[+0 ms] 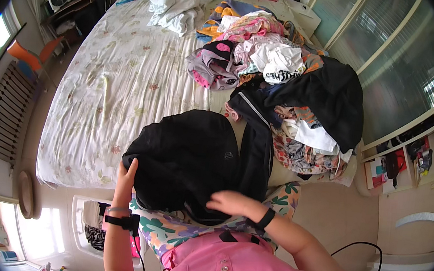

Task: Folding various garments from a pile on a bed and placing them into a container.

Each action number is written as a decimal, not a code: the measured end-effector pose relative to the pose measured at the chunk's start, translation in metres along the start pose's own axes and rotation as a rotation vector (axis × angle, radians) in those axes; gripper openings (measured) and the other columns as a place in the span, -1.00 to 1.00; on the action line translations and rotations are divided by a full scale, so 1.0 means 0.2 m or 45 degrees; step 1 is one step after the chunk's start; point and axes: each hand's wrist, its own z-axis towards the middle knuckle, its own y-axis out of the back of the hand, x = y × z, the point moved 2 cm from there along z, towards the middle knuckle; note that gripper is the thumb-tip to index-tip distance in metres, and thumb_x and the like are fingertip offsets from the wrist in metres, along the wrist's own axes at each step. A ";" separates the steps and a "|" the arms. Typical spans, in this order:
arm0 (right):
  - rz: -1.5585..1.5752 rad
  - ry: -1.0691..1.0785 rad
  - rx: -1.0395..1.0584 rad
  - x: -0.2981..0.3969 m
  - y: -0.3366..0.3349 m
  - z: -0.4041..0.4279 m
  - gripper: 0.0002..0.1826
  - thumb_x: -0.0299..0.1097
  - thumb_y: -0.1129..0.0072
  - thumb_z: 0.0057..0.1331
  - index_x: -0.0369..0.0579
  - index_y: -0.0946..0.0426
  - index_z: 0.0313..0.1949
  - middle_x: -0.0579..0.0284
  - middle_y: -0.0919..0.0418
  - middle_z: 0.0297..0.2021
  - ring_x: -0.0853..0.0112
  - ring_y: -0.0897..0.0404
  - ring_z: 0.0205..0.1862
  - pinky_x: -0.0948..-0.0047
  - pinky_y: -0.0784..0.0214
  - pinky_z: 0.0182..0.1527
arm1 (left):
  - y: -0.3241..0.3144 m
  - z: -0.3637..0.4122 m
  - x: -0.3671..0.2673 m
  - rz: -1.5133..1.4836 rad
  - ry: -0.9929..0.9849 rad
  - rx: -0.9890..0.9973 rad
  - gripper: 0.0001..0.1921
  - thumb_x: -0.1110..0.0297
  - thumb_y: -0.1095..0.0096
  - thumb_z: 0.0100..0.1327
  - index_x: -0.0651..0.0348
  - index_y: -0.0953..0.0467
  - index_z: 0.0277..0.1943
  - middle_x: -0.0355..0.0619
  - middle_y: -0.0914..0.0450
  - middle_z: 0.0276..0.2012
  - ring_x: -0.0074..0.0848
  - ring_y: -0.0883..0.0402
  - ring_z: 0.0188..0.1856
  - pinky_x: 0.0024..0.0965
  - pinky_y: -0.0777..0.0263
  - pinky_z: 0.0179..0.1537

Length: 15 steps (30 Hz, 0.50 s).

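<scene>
A black garment (195, 149) with a small emblem lies bunched over my lap and the bed's near edge. My left hand (127, 177) grips its left side, thumb on top and fingers hidden behind the cloth. My right hand (227, 202) rests at or just above its lower right part, slightly blurred; whether it holds any cloth does not show. A black sleeve or leg with a pale stripe (261, 118) runs beside it up to the clothes heap. Beyond lie a white printed shirt (279, 62), a grey and pink garment (214, 67) and another black garment (325, 99).
A bed with a floral sheet (94, 121) spreads ahead, a white crumpled cloth (175, 6) near its far end. On the floor at lower left is a white bin (78, 216) with folded clothes. Open shelves (409, 173) stand at right. A black cable (379, 258) curves at lower right.
</scene>
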 end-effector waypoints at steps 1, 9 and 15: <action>0.055 0.098 -0.272 -0.03 0.06 0.02 -0.61 -0.03 -0.04 0.31 -0.16 -0.55 -0.29 -0.11 -0.57 -0.35 0.00 -0.56 -0.24 0.11 -0.40 -0.17 | 0.00 0.01 -0.02 0.096 0.001 -0.031 -0.51 0.11 -0.18 0.31 0.30 -0.36 0.13 -0.06 -0.49 -0.02 -0.46 -0.45 0.00 -0.44 -0.31 0.05; 0.556 -0.510 -1.152 -0.62 0.40 0.46 -0.17 0.00 -0.19 0.24 -0.41 -0.08 0.25 -0.28 -0.22 0.23 0.03 -0.29 0.26 0.21 -0.18 0.25 | -0.07 0.09 0.21 0.151 -0.160 0.080 -0.43 0.57 -0.13 0.16 0.28 -0.27 0.28 -0.06 -0.52 0.00 -0.46 -0.48 0.01 -0.44 -0.32 0.09; 1.323 -0.313 -0.476 -0.28 0.53 0.48 -0.38 -0.09 -0.21 0.28 -0.33 -0.35 0.15 0.05 -0.51 0.02 0.37 -0.52 -0.02 0.42 -0.38 0.01 | -0.32 -0.18 -0.07 0.610 -0.749 0.315 -0.40 0.77 0.06 -0.08 0.27 -0.47 0.12 0.15 -0.56 0.00 -0.10 -0.51 0.10 -0.27 -0.31 0.19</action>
